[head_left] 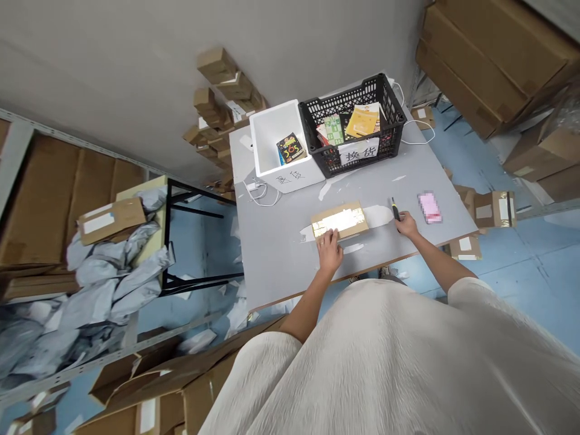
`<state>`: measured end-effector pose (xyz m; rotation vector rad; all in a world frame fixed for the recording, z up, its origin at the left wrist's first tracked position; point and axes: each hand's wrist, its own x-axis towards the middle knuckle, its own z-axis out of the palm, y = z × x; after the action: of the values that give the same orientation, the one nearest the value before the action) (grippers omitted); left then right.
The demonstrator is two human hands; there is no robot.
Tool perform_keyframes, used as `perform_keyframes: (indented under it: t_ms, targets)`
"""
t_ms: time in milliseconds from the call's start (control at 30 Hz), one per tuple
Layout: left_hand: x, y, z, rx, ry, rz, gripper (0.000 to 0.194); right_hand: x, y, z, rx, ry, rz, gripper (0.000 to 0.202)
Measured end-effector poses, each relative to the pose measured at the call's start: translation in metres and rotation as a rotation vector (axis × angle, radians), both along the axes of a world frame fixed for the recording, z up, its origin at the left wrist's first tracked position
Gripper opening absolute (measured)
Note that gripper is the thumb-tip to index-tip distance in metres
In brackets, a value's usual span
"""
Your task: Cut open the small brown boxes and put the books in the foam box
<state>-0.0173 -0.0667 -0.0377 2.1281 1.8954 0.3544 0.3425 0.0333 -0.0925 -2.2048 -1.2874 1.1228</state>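
A small cardboard box (353,228) with a shiny, glare-covered top lies on the grey table (281,260). My left hand (330,251) rests its spread fingers on the box's near edge, toward its left end; a ring shows on one finger. To the right of the box, my right hand (406,224) is closed around a black-and-yellow utility knife (396,211), its tip pointing away from me. The knife is apart from the box. A pink phone-shaped item (429,207), blurred out, lies right of my right hand.
At the table's back stand a white bin (290,175) with booklets and a black plastic crate (324,164) with more booklets. A white cable (267,202) lies near the bin. Cardboard boxes (217,65) are stacked behind; grey parcels (95,299) pile up at left.
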Motion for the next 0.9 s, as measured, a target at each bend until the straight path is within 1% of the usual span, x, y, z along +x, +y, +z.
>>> perform_keyframes:
  t_ms: [67, 133, 200, 267, 333, 433, 533, 600, 667, 733, 833, 900]
  targets:
    - [0.001, 0.0, 0.001, 0.006, -0.008, 0.002, 0.075, -0.012, 0.009, 0.015, 0.032, 0.184, -0.059, 0.043]
    - [0.002, 0.0, 0.002, 0.016, -0.022, 0.008, 0.073, -0.025, 0.019, 0.034, 0.071, 0.359, -0.06, 0.037]
    - [0.002, 0.0, 0.003, 0.021, -0.04, 0.006, 0.072, -0.039, 0.029, 0.055, 0.111, 0.484, -0.007, 0.029]
    - [0.002, 0.0, 0.004, 0.022, -0.061, -0.011, 0.072, -0.053, 0.037, 0.076, 0.123, 0.512, 0.096, 0.026]
    - [0.001, 0.0, 0.005, 0.025, -0.088, -0.032, 0.071, -0.068, 0.042, 0.097, 0.146, 0.467, 0.246, 0.03]
    - [-0.002, 0.0, 0.007, 0.05, -0.134, -0.035, 0.066, -0.09, 0.041, 0.126, 0.255, 0.317, 0.539, 0.037]
    - [-0.005, -0.002, 0.008, 0.1, -0.159, 0.038, 0.064, -0.114, 0.038, 0.148, 0.366, 0.11, 0.833, 0.034]
    - [-0.007, -0.005, 0.009, 0.117, -0.169, 0.097, 0.066, -0.13, 0.037, 0.158, 0.381, -0.031, 0.98, 0.034]
    - [-0.01, -0.007, 0.008, 0.122, -0.185, 0.12, 0.065, -0.146, 0.038, 0.163, 0.362, -0.16, 1.078, 0.035]
    - [-0.012, -0.009, 0.007, 0.128, -0.208, 0.123, 0.061, -0.161, 0.04, 0.166, 0.342, -0.258, 1.145, 0.035]
    - [-0.015, -0.008, 0.006, 0.124, -0.247, 0.136, 0.058, -0.18, 0.042, 0.167, 0.318, -0.343, 1.202, 0.036]
    - [-0.018, -0.006, 0.005, 0.118, -0.263, 0.136, 0.061, -0.189, 0.043, 0.168, 0.304, -0.384, 1.224, 0.037]
